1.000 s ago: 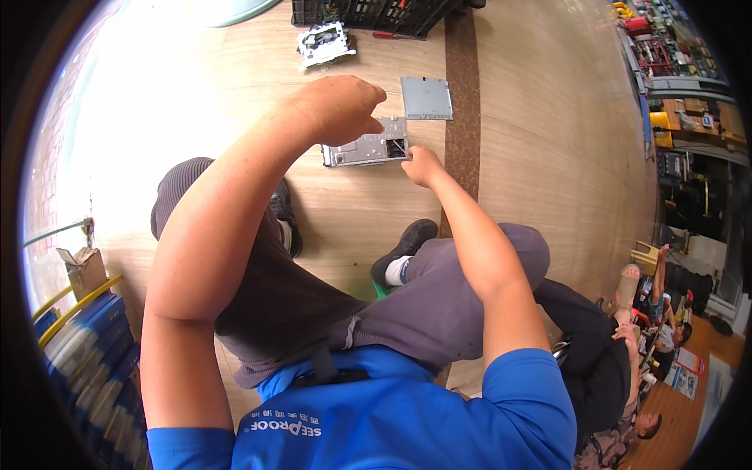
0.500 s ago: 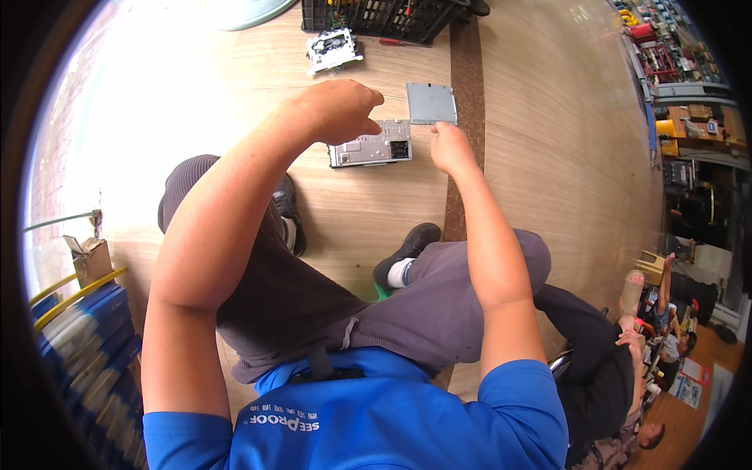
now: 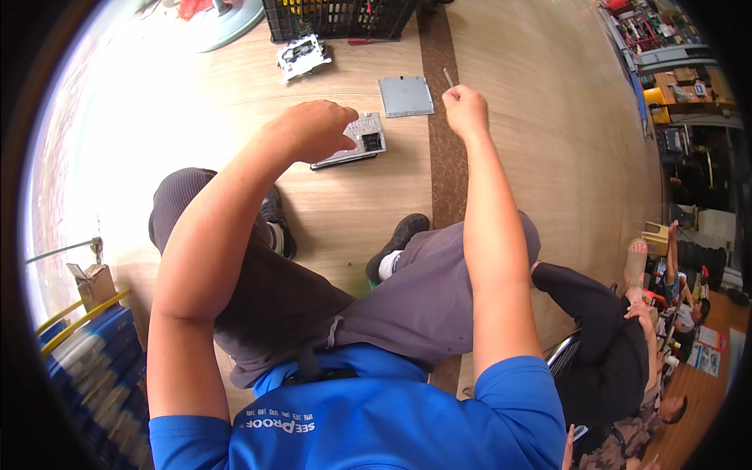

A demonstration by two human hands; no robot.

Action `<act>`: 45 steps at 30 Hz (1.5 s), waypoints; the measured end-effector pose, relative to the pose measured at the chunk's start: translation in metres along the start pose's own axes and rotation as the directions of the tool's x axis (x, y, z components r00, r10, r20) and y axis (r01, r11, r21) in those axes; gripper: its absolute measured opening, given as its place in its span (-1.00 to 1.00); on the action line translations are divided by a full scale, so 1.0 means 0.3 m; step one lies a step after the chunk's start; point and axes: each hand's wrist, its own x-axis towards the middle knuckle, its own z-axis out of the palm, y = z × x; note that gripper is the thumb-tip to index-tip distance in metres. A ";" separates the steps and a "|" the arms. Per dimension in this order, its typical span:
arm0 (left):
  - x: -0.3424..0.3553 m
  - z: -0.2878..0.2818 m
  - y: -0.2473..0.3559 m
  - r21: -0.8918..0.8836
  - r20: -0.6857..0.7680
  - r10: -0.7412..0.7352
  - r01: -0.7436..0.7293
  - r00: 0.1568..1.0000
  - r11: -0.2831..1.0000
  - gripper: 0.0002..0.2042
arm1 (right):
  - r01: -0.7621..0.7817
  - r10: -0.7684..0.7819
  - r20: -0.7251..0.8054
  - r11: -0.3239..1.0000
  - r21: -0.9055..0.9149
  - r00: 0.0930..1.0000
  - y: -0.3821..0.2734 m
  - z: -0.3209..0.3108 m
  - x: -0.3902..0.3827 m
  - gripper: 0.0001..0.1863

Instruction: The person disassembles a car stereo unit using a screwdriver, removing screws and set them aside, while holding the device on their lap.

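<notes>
My left hand (image 3: 319,130) is curled over the left part of a silver metal-cased electronic unit (image 3: 365,125), which looks like a car stereo. Its fingers lie at the far side and the thumb nearer me; the palm hides much of the unit. A dark square opening shows at the unit's right end. Farther right, above the dark floor strip, my right hand (image 3: 468,111) is closed round a thin greyish rod-like tool (image 3: 448,77) pointing away from me. Between the hands and slightly farther off, a flat grey metal cover plate (image 3: 406,97) lies on the floor.
A silver-white disc-drive-like mechanism (image 3: 302,58) lies beyond the left hand. Behind it stands a black plastic crate (image 3: 341,19), with a red-handled tool (image 3: 362,41) beside it. A dark shoe (image 3: 398,244) is nearer me. Another person in black trousers (image 3: 599,345) sits at right.
My right hand has moved right and away from the plate, bringing the thin tool into clear sight. My left hand has come lower over the unit, which now sits slightly turned. The view has shifted.
</notes>
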 end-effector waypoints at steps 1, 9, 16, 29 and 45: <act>0.013 0.002 0.007 0.015 0.018 0.001 -0.002 1.000 1.000 -0.52 | 0.004 -0.004 0.007 0.998 -0.061 1.000 0.080 0.057 0.010 -0.79; 0.030 0.025 -0.043 0.045 0.036 -0.033 0.031 0.999 0.998 -0.54 | -0.410 0.427 0.363 0.903 -0.127 0.828 0.471 0.385 -0.037 -0.84; 0.051 0.081 -0.027 0.029 0.075 0.096 -0.098 0.993 0.995 -0.66 | -0.319 0.322 0.309 0.946 -0.062 0.895 0.647 0.569 0.098 -0.83; 0.099 0.033 -0.064 -0.077 0.249 0.104 -0.088 0.963 0.993 -0.56 | -0.148 0.161 0.292 0.987 -0.068 0.943 0.698 0.863 0.313 -0.81; 0.139 0.023 -0.080 -0.085 0.327 0.060 -0.034 0.943 0.996 -0.51 | -0.140 0.221 0.375 0.962 -0.233 0.900 0.604 0.888 0.370 -0.82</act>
